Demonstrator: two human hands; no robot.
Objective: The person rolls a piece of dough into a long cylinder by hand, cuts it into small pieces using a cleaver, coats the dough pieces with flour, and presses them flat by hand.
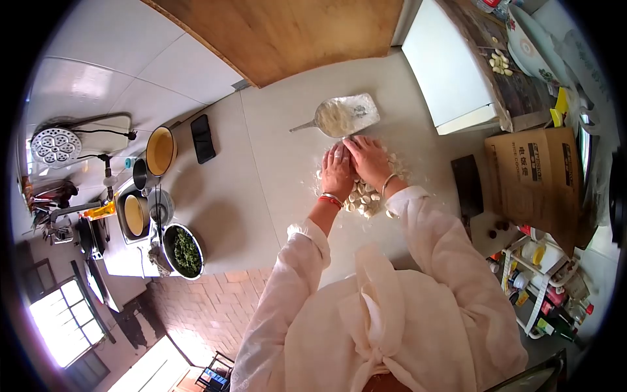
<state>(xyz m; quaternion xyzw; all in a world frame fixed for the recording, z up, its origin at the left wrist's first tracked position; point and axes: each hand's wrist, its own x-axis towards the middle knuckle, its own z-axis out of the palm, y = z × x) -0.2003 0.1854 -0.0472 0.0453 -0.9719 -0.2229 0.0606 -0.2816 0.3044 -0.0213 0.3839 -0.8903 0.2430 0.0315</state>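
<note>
Small pale dough pieces [364,200] lie in a floury heap on the light counter [281,150]. My left hand [337,173] rests palm down at the heap's left side, its fingers stretched forward. Beside it, my right hand [371,162] also lies palm down over the heap, fingers extended and its thumb side close to my left hand. Whatever is directly under both palms is hidden. Just beyond my fingertips sits a metal scoop [334,118] with flour in it. Loose flour is scattered around the pieces.
A black phone [203,139] lies at the left. Further left are a yellow-lined bowl [160,151], a sink and a bowl of chopped greens [183,251]. At the right stand a cleaver-like dark blade [467,186], a cardboard box [535,179] and a bottle rack [537,281].
</note>
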